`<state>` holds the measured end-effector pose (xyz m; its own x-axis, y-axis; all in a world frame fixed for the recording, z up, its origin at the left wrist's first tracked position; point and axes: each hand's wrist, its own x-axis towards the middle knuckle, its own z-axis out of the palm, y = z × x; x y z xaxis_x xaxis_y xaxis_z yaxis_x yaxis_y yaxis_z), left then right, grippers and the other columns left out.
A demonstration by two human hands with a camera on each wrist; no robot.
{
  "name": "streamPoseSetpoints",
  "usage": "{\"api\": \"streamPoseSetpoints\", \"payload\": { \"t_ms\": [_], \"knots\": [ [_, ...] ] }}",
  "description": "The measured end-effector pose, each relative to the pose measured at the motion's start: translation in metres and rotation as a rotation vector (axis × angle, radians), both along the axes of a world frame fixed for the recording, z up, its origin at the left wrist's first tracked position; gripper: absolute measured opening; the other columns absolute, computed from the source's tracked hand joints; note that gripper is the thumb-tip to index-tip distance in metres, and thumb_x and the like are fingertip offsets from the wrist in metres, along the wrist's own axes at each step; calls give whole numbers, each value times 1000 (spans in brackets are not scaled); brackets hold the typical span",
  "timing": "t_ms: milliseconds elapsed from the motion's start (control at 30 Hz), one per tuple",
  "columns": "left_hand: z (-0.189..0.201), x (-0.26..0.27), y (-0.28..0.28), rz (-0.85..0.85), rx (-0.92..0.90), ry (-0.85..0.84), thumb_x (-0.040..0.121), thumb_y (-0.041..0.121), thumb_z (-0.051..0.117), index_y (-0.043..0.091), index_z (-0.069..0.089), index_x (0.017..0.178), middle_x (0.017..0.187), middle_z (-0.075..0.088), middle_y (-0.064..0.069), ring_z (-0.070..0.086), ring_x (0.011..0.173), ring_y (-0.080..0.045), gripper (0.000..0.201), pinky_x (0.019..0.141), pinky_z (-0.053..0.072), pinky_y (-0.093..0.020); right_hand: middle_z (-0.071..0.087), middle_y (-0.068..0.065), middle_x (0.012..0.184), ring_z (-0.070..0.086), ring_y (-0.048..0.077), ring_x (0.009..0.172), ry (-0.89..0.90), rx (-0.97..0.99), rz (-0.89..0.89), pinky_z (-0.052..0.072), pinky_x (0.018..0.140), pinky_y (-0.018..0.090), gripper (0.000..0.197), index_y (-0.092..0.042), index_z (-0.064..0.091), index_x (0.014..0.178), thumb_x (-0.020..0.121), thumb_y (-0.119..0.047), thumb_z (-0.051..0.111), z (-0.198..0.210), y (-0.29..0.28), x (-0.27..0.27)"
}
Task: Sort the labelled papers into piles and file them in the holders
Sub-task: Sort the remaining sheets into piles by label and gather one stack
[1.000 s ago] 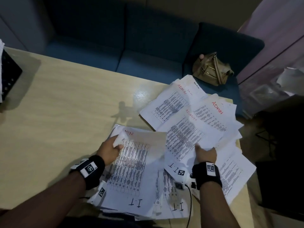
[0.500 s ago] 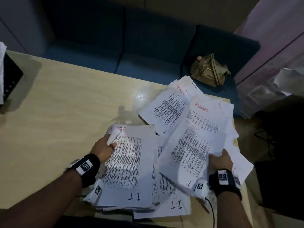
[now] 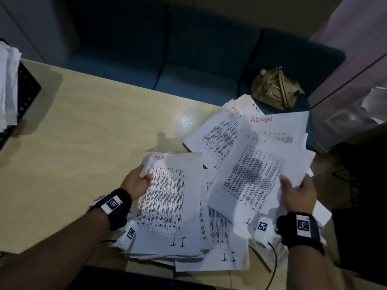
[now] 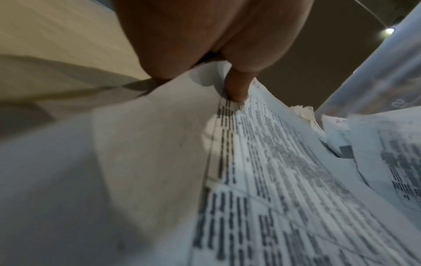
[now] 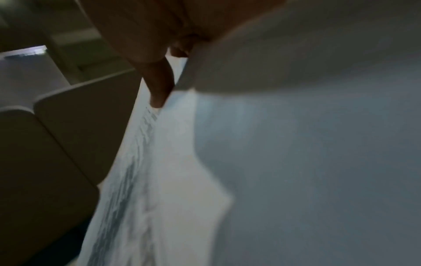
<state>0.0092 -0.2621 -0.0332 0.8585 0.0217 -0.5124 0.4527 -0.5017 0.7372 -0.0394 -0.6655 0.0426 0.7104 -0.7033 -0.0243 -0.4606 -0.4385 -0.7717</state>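
Printed sheets lie scattered over the right half of the table [image 3: 88, 143]. My left hand [image 3: 137, 182] grips the left edge of a stack of papers [image 3: 167, 204] marked I.T, thumb [image 4: 237, 88] on top. My right hand [image 3: 297, 193] pinches the right edge of a printed sheet [image 3: 251, 178] and holds it lifted over the pile, thumb [image 5: 160, 90] on its face. Beyond it lie sheets marked ADMIN in red [image 3: 261, 120]. Another I.T sheet [image 3: 228, 256] lies at the near edge.
A black mesh holder [image 3: 25, 97] with white papers [image 3: 8, 84] in it stands at the table's far left. A blue sofa [image 3: 188, 59] runs behind the table, with a tan bag [image 3: 276, 88] on it. The table's right edge is under the paper pile.
My right hand has drawn back to the right and lifted the printed sheet off the pile. My left hand has closed on the edge of the I.T stack.
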Motion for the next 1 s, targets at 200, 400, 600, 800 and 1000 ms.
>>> {"api": "streamPoseSetpoints", "payload": {
  "t_ms": [200,400,600,800,1000],
  "knots": [
    [-1,0,1,138,-105,38,99,22,45,13,47,137,77,55,-6,47,68,-19,38,62,42,-28,61,-20,71,50,-11,51,-88,287,113,43,53,17,7,-23,63,95,95,-21,56,17,8,-2],
    [-2,-2,1,144,-119,46,100,21,43,17,45,138,70,50,-2,43,62,-17,38,55,39,-26,64,11,97,57,22,93,-112,107,224,36,74,25,32,-7,62,111,88,-29,60,24,41,-2],
    [0,-2,-1,153,-133,52,100,21,44,13,49,132,68,48,-3,42,62,-18,33,56,39,-27,66,-26,81,56,-12,74,-464,40,250,44,71,8,13,-30,53,89,83,-31,65,81,50,18],
    [6,-2,-4,161,-171,21,100,19,45,15,56,100,72,50,-6,45,65,-20,11,58,41,-28,70,-13,103,62,-1,91,-558,285,238,49,78,11,43,0,46,128,90,-11,62,76,70,24],
    [5,2,-5,228,-190,18,98,25,45,12,57,81,74,57,-8,48,68,-21,24,65,38,-32,65,6,87,62,20,77,225,98,293,41,58,19,25,-9,63,98,91,-33,58,0,113,19]
  ]
}}
